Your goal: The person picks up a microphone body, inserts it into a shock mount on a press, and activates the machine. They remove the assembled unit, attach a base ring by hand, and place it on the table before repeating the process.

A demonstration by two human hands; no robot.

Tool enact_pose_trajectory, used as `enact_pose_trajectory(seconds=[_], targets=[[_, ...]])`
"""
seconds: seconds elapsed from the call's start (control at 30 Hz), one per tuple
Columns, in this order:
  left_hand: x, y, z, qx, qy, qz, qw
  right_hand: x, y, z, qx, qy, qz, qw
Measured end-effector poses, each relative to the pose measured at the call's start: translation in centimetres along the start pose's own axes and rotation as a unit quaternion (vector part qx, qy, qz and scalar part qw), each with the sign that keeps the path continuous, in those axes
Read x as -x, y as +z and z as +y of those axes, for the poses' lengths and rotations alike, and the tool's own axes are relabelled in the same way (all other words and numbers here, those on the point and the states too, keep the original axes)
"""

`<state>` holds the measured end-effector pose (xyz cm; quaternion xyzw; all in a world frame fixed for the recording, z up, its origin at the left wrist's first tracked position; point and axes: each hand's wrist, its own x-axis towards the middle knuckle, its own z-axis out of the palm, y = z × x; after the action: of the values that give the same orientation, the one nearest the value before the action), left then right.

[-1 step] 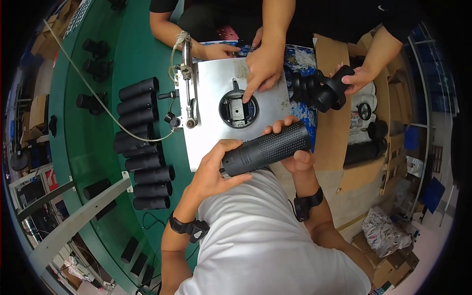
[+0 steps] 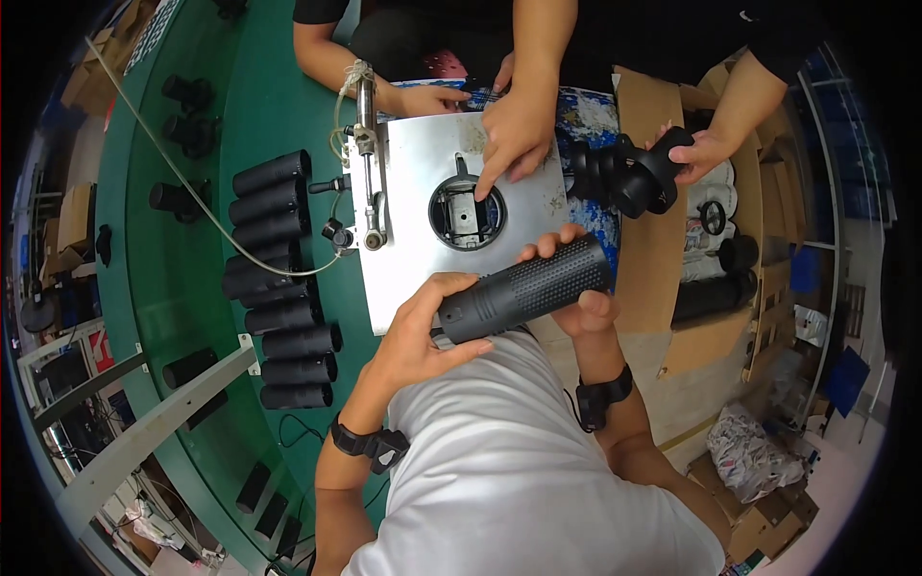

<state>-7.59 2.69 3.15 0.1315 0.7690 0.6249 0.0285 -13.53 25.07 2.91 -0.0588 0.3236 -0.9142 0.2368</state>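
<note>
I hold a black textured cylinder (image 2: 523,286) level in front of my chest. My left hand (image 2: 418,331) grips its smooth left end, and my right hand (image 2: 581,298) wraps its right end. Just beyond it lies a square metal plate (image 2: 413,269) with a round opening (image 2: 468,213) in its middle. Another person's hand (image 2: 514,134) points a finger at the rim of that opening. A second hand of another person (image 2: 706,154) holds a black ribbed part (image 2: 629,178) at the right.
Several black cylinders (image 2: 279,278) lie in a row on the green table (image 2: 192,288) at the left. A lever clamp with a cable (image 2: 370,163) sits on the plate's left edge. Cardboard boxes (image 2: 653,278) with black parts stand at the right.
</note>
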Motion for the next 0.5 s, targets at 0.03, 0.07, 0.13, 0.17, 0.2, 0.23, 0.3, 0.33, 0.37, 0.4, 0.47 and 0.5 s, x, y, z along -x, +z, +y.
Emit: enact_pose_trajectory(seconds=[0.03, 0.07, 0.13, 0.17, 0.2, 0.23, 0.3, 0.33, 0.37, 0.4, 0.47, 0.5], targets=[[-0.1, 0.1, 0.0, 0.018, 0.009, -0.012, 1.000, 0.0, -0.2, -0.1, -0.001, 0.002, -0.002, 1.000], [-0.1, 0.2, 0.1, 0.017, 0.007, -0.010, 1.000, -0.1, -0.5, -0.2, 0.000, -0.003, 0.002, 1.000], [0.0, 0.5, 0.4, 0.091, -0.048, -0.021, 0.994, 0.0, -0.9, -0.4, -0.001, -0.005, 0.004, 1.000], [0.1, 0.5, 0.4, 0.089, -0.050, -0.018, 0.995, 0.3, -1.1, -0.5, 0.005, -0.003, 0.003, 1.000], [0.1, 0.5, 0.5, 0.125, -0.081, -0.038, 0.988, 0.4, -1.1, -0.5, 0.012, -0.001, 0.002, 1.000], [0.2, 0.5, 0.5, 0.160, -0.110, -0.058, 0.979, 0.5, -0.9, -0.6, 0.011, 0.002, 0.008, 1.000], [0.3, 1.0, -0.2, 0.195, -0.126, -0.061, 0.971, 0.4, -0.7, -0.6, 0.011, 0.007, 0.006, 1.000], [0.2, 1.2, -0.4, 0.232, -0.137, -0.068, 0.961, 0.3, -0.7, -0.6, 0.015, 0.007, 0.006, 1.000], [0.2, 1.3, -0.4, 0.231, -0.138, -0.066, 0.961, 0.2, -0.6, -0.6, 0.014, 0.009, 0.005, 1.000], [0.1, 1.3, -0.4, 0.244, -0.168, -0.082, 0.951, 0.1, -0.6, -0.6, 0.015, 0.009, 0.009, 1.000], [0.1, 1.2, -0.3, 0.257, -0.199, -0.097, 0.941, 0.0, -0.6, -0.6, 0.015, 0.010, 0.013, 1.000], [0.1, 1.2, -0.3, 0.261, -0.231, -0.113, 0.930, 0.1, -0.8, -0.6, 0.016, 0.010, 0.012, 1.000]])
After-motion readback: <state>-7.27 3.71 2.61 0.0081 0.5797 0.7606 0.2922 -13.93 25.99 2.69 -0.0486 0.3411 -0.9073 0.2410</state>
